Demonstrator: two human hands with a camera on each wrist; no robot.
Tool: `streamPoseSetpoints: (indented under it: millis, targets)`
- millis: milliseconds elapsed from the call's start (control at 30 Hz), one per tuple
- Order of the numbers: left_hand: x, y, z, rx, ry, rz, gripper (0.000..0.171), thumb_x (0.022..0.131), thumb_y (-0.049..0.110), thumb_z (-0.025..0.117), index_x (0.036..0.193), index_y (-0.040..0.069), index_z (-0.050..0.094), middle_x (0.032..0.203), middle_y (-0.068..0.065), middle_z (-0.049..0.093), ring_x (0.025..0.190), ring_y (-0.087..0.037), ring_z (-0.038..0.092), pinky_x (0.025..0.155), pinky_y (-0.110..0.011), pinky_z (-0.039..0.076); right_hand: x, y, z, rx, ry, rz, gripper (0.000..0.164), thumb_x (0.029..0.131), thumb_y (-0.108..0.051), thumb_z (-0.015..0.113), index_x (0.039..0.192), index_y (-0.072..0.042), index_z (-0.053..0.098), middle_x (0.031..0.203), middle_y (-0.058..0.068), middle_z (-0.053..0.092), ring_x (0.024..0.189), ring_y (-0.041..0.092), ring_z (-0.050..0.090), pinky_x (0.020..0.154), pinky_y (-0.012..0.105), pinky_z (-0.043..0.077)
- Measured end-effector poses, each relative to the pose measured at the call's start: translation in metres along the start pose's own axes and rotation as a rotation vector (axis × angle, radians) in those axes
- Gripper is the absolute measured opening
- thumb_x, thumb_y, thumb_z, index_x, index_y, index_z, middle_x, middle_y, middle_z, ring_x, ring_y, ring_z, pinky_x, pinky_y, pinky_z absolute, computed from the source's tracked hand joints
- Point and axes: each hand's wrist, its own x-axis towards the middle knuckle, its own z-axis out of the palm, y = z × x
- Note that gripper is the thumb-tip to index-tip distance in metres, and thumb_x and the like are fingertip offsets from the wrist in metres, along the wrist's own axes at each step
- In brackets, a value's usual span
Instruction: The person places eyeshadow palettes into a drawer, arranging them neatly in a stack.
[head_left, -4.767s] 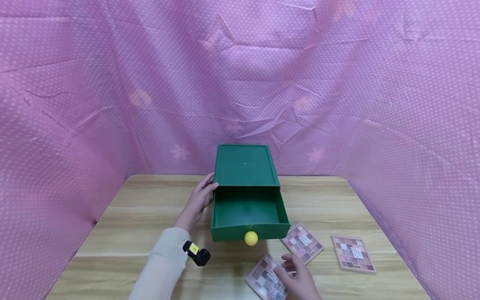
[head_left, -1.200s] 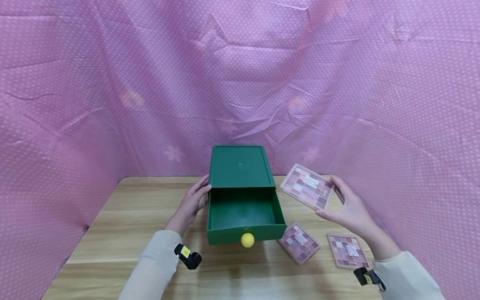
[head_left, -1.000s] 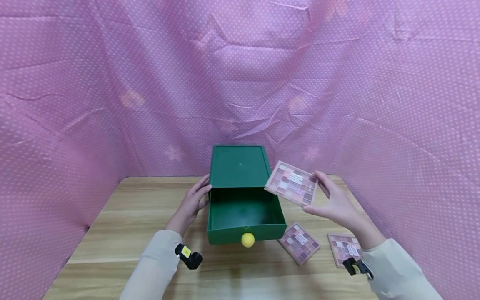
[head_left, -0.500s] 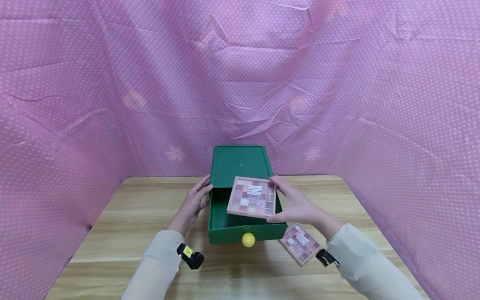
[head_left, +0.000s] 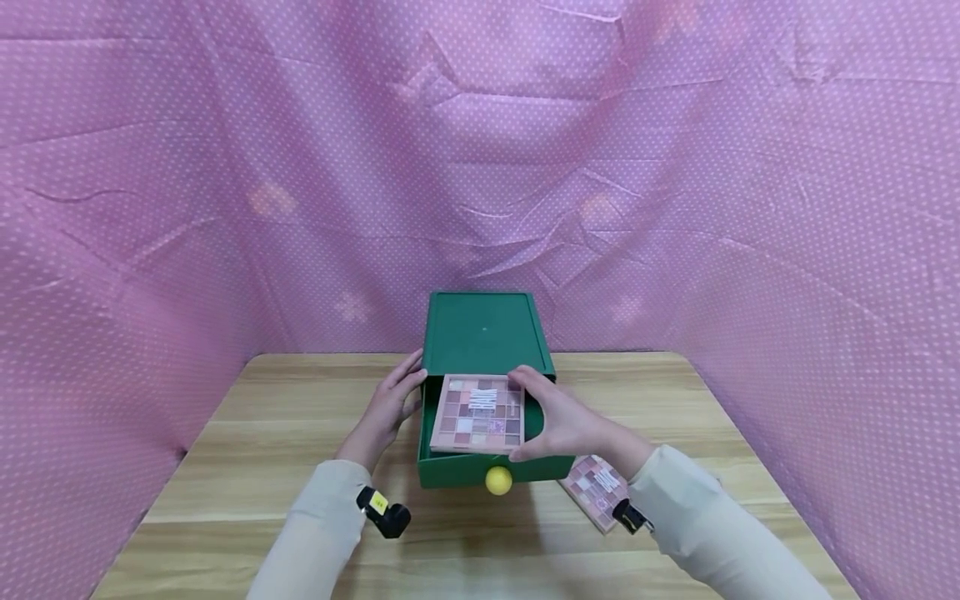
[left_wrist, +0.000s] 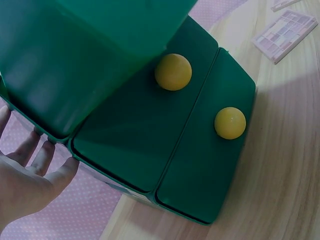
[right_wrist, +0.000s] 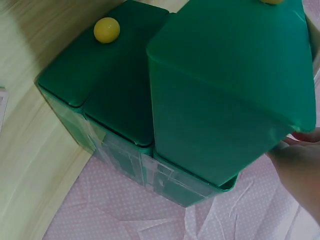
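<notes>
- Right hand (head_left: 562,423) pinches 1 pink-framed palette (head_left: 468,425) by its right edge, within the outline of the pulled-out top drawer (head_left: 457,474).
- Left hand (head_left: 384,410), fingers spread, touches the green cabinet (head_left: 483,333).
- Wood-grain table (head_left: 300,433); pink-purple dotted cloth (head_left: 480,167) on 3 sides.
- 2 more palettes (left_wrist: 284,36) on the tabletop.
- White lettering on the held palette: too blurred to read surely.

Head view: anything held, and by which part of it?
The right hand holds a pink palette by its right side; the left hand only touches the green cabinet.
</notes>
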Motion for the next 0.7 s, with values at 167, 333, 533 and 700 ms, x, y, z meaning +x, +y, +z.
streamPoseSetpoints:
  millis: [167,333,533,700]
  targets:
    - [0.001,-0.001,0.001,0.007,0.0,0.003,0.051,0.097,0.027,0.046,0.145,0.023,0.032,0.152,-0.007,0.028,0.139,-0.03,0.027,0.111,-0.056,0.025,0.003,0.001,0.004,-0.001,-0.012,-0.002,0.089,0.067,-0.026,0.082,0.139,-0.005,0.035,0.142,0.011,0.037,0.126,0.029,0.04,0.108,0.055,0.031]
    - [0.003,-0.001,0.0,0.005,0.01,0.008,0.052,0.096,0.027,0.048,0.145,0.023,0.033,0.152,-0.006,0.029,0.139,-0.029,0.026,0.11,-0.056,0.025,0.008,0.003,0.006,0.0,-0.042,-0.02,0.084,0.067,-0.027,0.082,0.136,-0.005,0.04,0.135,0.008,0.042,0.121,0.025,0.042,0.106,0.052,0.035]
    - [0.004,-0.002,-0.001,-0.008,0.019,0.003,0.051,0.096,0.027,0.049,0.145,0.024,0.034,0.152,-0.005,0.03,0.139,-0.028,0.028,0.11,-0.055,0.027,0.013,0.002,0.004,0.016,-0.089,0.016,0.085,0.068,-0.027,0.08,0.138,-0.004,0.038,0.14,0.011,0.039,0.127,0.028,0.04,0.107,0.054,0.032]
    - [0.004,-0.001,-0.003,-0.01,0.013,-0.002,0.051,0.096,0.027,0.048,0.145,0.024,0.034,0.152,-0.005,0.029,0.139,-0.028,0.028,0.11,-0.054,0.028,0.014,0.004,-0.001,0.017,-0.094,0.07,0.086,0.067,-0.022,0.08,0.14,-0.004,0.037,0.148,0.014,0.031,0.134,0.034,0.032,0.109,0.057,0.027]
